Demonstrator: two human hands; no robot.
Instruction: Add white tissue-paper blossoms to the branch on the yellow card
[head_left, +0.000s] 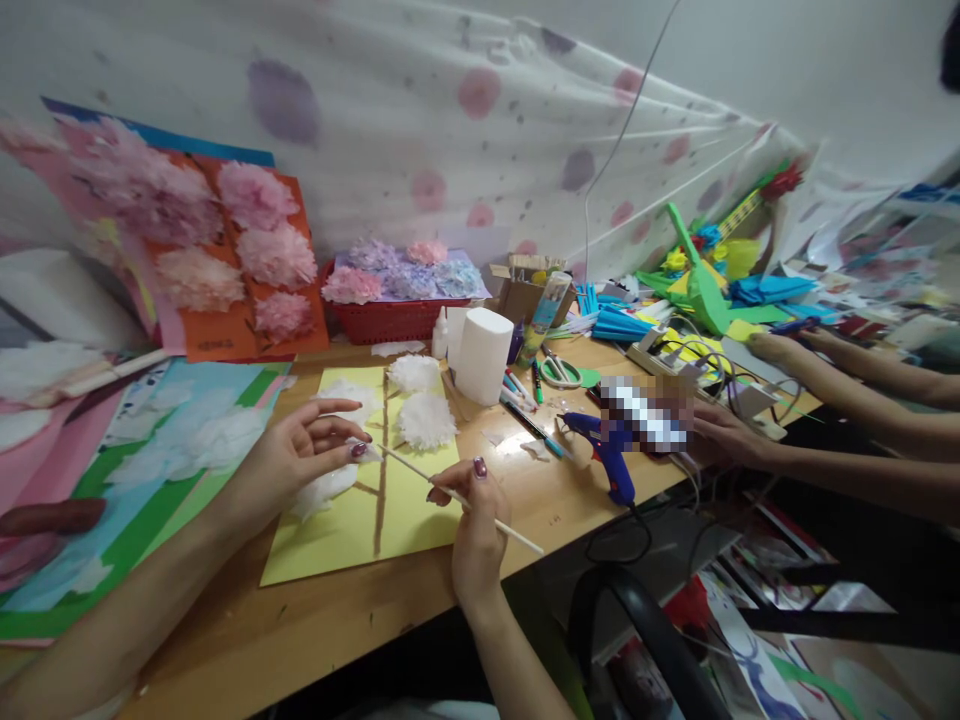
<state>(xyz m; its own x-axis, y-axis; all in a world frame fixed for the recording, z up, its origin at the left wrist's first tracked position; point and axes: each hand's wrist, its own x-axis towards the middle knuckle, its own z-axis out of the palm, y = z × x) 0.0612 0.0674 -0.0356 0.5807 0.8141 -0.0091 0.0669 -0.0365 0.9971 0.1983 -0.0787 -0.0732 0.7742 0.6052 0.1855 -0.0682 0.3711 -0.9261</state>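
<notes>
My left hand (296, 455) is closed in a pinch, with a small white tissue piece (367, 453) at its fingertips. A thin white stick (510, 532) is gripped by my right hand (478, 510), and its far tip comes close to that piece. Beneath both hands lies a sheet of yellow card (420, 510) with a brown branching stem (382, 420) drawn on it. White tissue puffs sit along the stem: one (414, 373) at the top, another (426, 420) on the right, and others on the left, partly hidden by my left hand.
A roll of white paper (484, 355) stands behind the card. Markers (536, 425), scissors (561, 370) and a blue glue gun (611, 455) lie to the right. There, another person's hand (720, 435) is near a blurred-out object. A red basket (405, 318) of tissue flowers stands behind.
</notes>
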